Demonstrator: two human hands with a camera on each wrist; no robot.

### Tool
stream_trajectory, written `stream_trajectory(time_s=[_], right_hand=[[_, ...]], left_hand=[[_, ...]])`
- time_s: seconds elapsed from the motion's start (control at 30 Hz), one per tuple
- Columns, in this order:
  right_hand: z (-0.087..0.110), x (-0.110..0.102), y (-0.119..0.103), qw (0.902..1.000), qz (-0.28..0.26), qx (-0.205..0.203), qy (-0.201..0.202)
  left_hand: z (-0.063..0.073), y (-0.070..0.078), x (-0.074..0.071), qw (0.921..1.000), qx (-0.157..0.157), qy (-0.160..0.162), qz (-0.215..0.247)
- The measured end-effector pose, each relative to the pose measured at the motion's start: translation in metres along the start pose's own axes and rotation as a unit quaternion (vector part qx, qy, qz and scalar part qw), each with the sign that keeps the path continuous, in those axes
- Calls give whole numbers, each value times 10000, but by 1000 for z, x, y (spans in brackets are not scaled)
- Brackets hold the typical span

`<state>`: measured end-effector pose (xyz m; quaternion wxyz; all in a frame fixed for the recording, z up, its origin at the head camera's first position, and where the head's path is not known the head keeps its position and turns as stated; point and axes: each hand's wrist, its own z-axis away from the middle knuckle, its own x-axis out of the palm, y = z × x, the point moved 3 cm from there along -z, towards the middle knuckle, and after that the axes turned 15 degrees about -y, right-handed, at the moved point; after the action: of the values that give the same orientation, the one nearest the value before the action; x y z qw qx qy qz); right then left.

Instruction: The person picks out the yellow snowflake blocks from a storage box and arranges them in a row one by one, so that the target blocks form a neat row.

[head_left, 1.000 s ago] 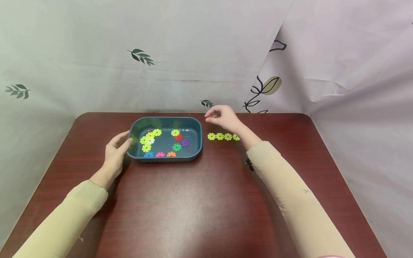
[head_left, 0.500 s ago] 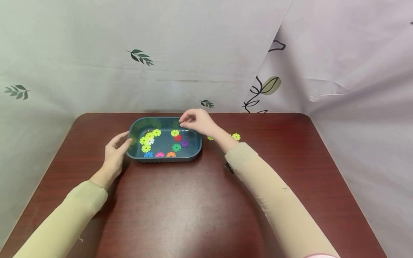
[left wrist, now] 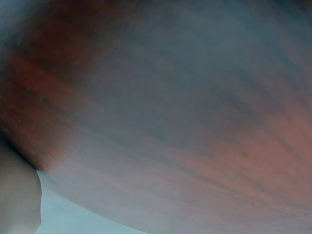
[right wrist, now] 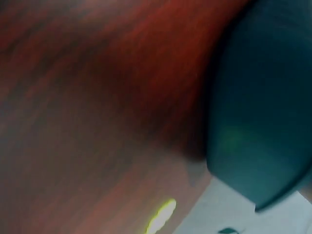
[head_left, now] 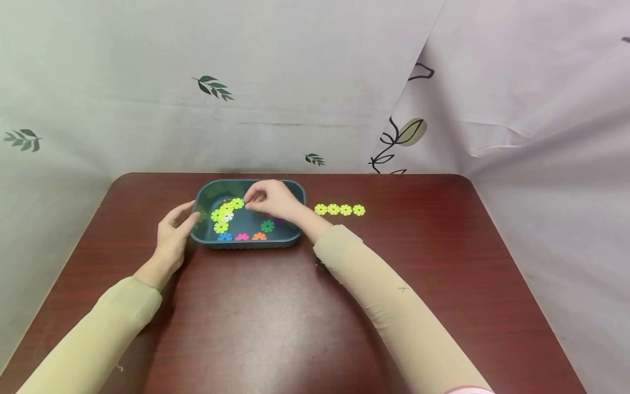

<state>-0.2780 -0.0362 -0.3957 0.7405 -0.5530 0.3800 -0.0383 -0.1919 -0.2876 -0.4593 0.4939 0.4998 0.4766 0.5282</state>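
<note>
On the table stands a dark teal plastic tray with notched plastic discs inside. My left hand holds its left end, thumb at the rim. Over the tray reaches my right hand, thumb and fingertips slightly apart with nothing visible between them, just right of a cluster of yellow discs. A white disc lies among these. Blue, pink, orange and green discs line the front and right; the hand partly covers others. The right wrist view shows the tray's outer wall.
Right of the tray, a straight row of several yellow discs lies on the brown wooden table. A pale cloth with leaf prints hangs behind the table. The left wrist view is mostly blurred tabletop.
My right hand has moved left from above the yellow row to inside the tray's outline, beside the yellow cluster. My left hand has stayed at the tray's left end.
</note>
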Motion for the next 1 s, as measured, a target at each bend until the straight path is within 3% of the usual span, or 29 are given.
stream_trajectory(time_s=[0.5,1.0], right_hand=[[-26,34,-3,9991,118,-19,-405],[-50,47,-12,9983,418,-17,-407]], left_hand=[[-2,-1,0,10000,77,45,19],[-3,-2,2,9999,6,114,114]])
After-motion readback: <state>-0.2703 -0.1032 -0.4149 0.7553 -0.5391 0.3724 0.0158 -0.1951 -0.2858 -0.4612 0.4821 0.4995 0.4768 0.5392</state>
